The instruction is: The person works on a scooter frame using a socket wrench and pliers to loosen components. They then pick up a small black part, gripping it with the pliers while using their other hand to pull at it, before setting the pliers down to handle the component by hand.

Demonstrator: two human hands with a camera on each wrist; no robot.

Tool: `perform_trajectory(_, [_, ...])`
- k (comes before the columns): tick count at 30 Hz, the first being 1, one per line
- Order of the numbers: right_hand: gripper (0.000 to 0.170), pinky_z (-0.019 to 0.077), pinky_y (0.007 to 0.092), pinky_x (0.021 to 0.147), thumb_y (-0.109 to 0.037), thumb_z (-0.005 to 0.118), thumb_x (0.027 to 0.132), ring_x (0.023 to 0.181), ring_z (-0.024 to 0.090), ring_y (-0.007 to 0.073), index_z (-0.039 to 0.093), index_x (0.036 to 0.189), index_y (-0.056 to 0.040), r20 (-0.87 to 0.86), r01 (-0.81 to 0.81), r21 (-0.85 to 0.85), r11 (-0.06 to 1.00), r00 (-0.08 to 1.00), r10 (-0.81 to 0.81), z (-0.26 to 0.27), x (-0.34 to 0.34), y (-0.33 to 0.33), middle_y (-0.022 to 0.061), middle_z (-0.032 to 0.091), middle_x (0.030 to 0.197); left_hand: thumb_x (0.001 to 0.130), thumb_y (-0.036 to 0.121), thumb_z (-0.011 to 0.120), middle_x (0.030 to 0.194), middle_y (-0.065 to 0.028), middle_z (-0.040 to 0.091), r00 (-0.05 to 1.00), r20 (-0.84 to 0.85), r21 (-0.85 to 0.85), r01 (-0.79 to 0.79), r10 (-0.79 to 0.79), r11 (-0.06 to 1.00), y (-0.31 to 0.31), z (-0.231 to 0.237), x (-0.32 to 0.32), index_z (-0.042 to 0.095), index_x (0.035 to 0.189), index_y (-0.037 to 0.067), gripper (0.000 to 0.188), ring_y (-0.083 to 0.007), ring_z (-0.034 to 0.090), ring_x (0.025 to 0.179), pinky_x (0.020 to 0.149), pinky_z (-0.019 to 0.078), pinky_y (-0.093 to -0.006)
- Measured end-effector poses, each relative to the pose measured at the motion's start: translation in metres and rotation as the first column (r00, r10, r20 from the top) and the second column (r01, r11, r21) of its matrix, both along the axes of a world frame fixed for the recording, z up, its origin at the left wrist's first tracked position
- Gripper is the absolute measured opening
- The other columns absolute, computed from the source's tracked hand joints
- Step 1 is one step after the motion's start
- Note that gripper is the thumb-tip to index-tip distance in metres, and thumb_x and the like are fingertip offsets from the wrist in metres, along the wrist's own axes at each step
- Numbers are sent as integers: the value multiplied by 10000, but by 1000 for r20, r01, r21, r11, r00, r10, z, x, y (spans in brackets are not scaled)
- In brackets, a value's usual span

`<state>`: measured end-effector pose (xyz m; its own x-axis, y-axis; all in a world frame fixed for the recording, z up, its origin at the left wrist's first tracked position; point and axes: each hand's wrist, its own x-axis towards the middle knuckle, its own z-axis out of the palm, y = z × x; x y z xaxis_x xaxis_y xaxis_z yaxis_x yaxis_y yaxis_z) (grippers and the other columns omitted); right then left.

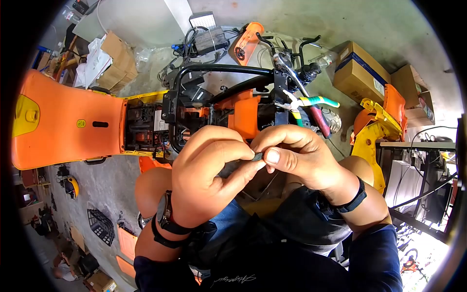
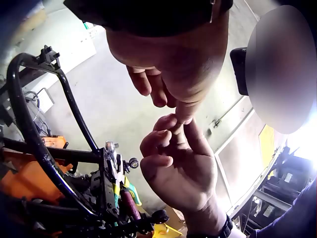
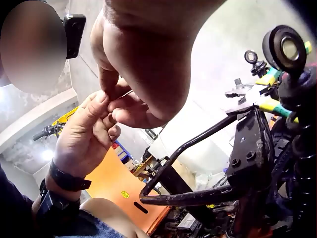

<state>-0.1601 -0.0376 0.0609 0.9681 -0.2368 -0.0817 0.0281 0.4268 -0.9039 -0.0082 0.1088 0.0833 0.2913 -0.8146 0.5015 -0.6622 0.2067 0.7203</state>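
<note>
A small dark piece (image 1: pixel 258 156) is pinched at the fingertips, over the person's lap; its kind cannot be told at this size. The left hand (image 1: pixel 206 168) holds it between thumb and forefinger, knuckles bent. Opposite, the right hand (image 1: pixel 304 158) grips it with thumb and curled forefinger, so the two sets of fingertips meet. In the left wrist view, the right hand (image 2: pixel 181 171) is palm-on with its fingers bent in. From the right wrist, the left hand (image 3: pixel 81 141) shows its thumb against the right fingertips; the piece is hidden there.
Beyond the hands stands a black tube frame (image 1: pixel 221 68) joined to an orange body panel (image 1: pixel 68 119). Pliers (image 1: pixel 316 101) with green-yellow handles and a tool with a dark red handle (image 1: pixel 319 120) lie on the frame. Cardboard boxes (image 1: pixel 360 73) and yellow panels (image 1: pixel 367 151) sit to the right.
</note>
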Motion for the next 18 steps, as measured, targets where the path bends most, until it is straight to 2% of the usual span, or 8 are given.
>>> perform_trajectory(6, [174,492,240,761,-146,671,974,878,603,76,690,1090,-17,61,59,-124,991,997,-52,-2,1,2,28,692,989,699,-40,831,916,-109,652,1000,-3,33,-4,4,999,2,1,-1,667,900,18,266,-215,637,795,694,511,-304])
perform_trajectory(8, [135,494,255,714,-104,675,963,863,624,106,686,1060,-9,214,186,-474,861,972,-93,-3,1,0,59,692,980,704,-38,828,918,-110,652,1000,-5,35,-6,6,999,2,2,-1,668,902,18,261,-216,637,799,700,512,-306])
perform_trajectory(9, [135,494,255,714,-104,675,963,863,624,106,686,1060,-9,213,186,-474,861,973,-93,-2,1,-1,59,692,980,709,-36,825,919,-110,653,1000,-7,37,-9,9,999,2,2,-1,670,904,17,255,-217,638,803,705,513,-308])
perform_trajectory(11, [114,494,272,676,-73,686,941,845,644,157,687,1036,-8,310,279,-631,724,946,-94,2,1,-3,92,687,972,714,-32,823,927,-114,657,1000,-12,44,-3,3,999,2,4,-1,674,915,14,254,-222,642,815,717,516,-313])
perform_trajectory(12, [120,495,284,665,-71,704,923,826,650,194,692,1028,-16,345,316,-649,692,933,-102,0,2,-4,100,686,973,719,-28,821,935,-118,661,1000,-17,50,3,-2,999,2,5,-1,679,926,10,253,-228,645,827,728,520,-317])
perform_trajectory(13, [120,495,284,665,-71,704,923,826,650,194,692,1028,-16,345,316,-649,692,933,-103,-1,3,-4,100,686,973,719,-28,821,935,-118,661,1000,-17,50,4,-3,999,1,5,-1,679,926,10,253,-228,645,827,728,520,-317])
perform_trajectory(15, [117,497,290,663,-76,708,921,833,649,199,694,1021,-18,409,375,-689,620,908,-95,-4,4,-5,103,688,979,734,-27,813,958,-128,672,1000,-4,62,-1,1,998,1,5,0,689,957,0,256,-233,657,843,736,531,-315])
perform_trajectory(18, [134,493,282,659,-81,718,915,829,640,184,688,1030,-19,401,374,-694,615,910,-101,-4,3,-5,100,683,982,741,-32,806,972,-137,679,1000,1,71,7,-7,997,2,5,-1,694,980,-8,265,-231,665,850,739,537,-307])
